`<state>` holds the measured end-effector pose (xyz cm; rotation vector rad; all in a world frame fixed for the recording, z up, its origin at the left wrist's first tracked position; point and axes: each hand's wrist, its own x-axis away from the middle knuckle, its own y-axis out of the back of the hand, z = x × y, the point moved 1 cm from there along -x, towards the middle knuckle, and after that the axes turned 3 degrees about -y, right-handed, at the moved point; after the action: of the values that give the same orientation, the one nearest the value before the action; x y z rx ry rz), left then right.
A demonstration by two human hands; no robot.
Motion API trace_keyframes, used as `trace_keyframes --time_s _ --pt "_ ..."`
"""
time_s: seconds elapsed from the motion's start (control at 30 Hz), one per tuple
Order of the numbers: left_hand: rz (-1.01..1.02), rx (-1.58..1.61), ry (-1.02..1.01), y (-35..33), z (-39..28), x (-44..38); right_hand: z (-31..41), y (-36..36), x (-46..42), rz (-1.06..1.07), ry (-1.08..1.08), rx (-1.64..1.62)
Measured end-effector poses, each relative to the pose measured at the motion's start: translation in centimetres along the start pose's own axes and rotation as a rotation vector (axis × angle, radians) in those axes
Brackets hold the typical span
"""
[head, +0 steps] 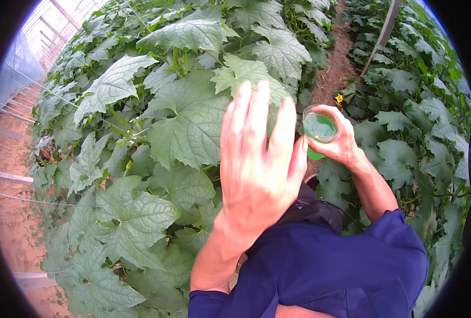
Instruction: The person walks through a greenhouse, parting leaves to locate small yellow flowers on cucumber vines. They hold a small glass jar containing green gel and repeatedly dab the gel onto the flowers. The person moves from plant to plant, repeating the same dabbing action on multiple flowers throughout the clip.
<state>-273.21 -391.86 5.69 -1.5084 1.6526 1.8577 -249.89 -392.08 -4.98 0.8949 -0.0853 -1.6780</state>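
My left hand (257,159) is raised over the plants with its back to the camera, its fingers extended and nothing seen in it. Just right of it, my right hand (336,135) grips a clear plastic cup (320,126) with green liquid inside. Below the cup shows a bright green patch, partly hidden by my fingers. Broad lobed leaves (191,119) of a vine crop lie behind and left of my left hand. A yellow flower (339,98) is above my right hand, beside the soil path.
Dense vine rows stand on both sides of a narrow soil path (334,71). A slanting pole (382,37) rises at the upper right. Thin wires and pale rails (8,176) cross the left side, near plastic sheeting (18,65). A dark bag (313,210) hangs at my waist.
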Motion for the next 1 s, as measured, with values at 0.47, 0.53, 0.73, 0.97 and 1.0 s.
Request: trace_keyframes --time_s 0.47,0.53,0.73,0.97,1.0 --pt "0.576 -0.712 0.437 -2.6 2.4 -3.2 -11.9 3.7 -12.4 0.363 0.337 -0.310" --pt "0.543 -0.782 0.480 -5.2 1.7 -6.7 -15.0 5.3 -14.7 0.428 0.449 -0.384" --pt "0.354 -0.867 0.780 -8.0 4.7 -12.5 -19.5 8.4 -19.3 0.576 0.524 -0.778" --pt "-0.329 -0.302 1.455 -7.9 8.2 -8.8 -20.4 9.6 -21.5 0.792 0.620 -0.976" --pt "-0.351 -0.270 1.502 -9.0 8.2 -8.7 -19.8 9.5 -21.7 0.787 0.626 -1.000"
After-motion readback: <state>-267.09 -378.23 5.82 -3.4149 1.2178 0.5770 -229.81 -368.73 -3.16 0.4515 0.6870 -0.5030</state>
